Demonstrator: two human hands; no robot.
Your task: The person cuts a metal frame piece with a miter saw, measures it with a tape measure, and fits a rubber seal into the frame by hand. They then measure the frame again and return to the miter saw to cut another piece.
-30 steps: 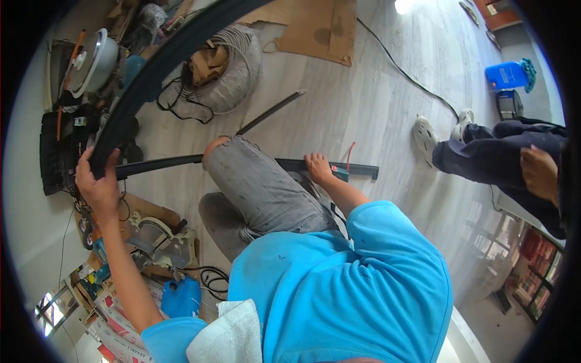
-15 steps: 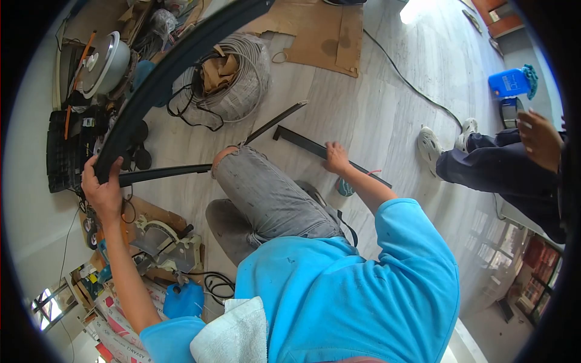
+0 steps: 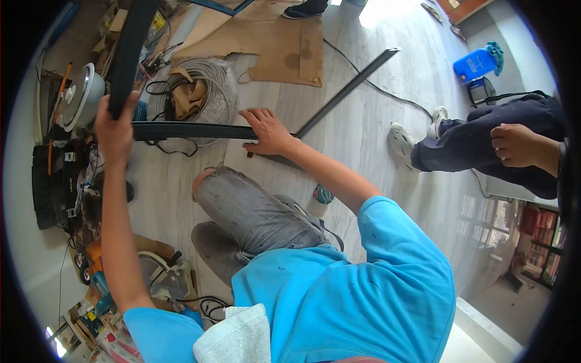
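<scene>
A black metal or plastic frame [image 3: 193,130] with long flat bars is in front of me. My left hand [image 3: 115,130] is closed around it near its left corner, where one bar [image 3: 132,48] rises toward the top of the view. At the right end of the crosswise bar, my right hand [image 3: 270,133] grips it, fingers on the far side and thumb on the near side. From near that wrist another black bar [image 3: 348,92] slants up to the right. Partly hidden under my right forearm, a further dark bar [image 3: 275,159] lies low by the floor.
Beyond the frame sit a plastic-wrapped cable coil [image 3: 209,91] and flattened cardboard [image 3: 284,54]. A miter saw [image 3: 163,272] and tools crowd my left. A small round can [image 3: 324,193] stands near my knee. At right, another person's legs [image 3: 472,136] and a blue jug [image 3: 475,63] are visible.
The frame has swung away from my knee and lies farther forward. My right hand has moved left from the lower bar onto the crosswise bar. My left hand keeps its hold.
</scene>
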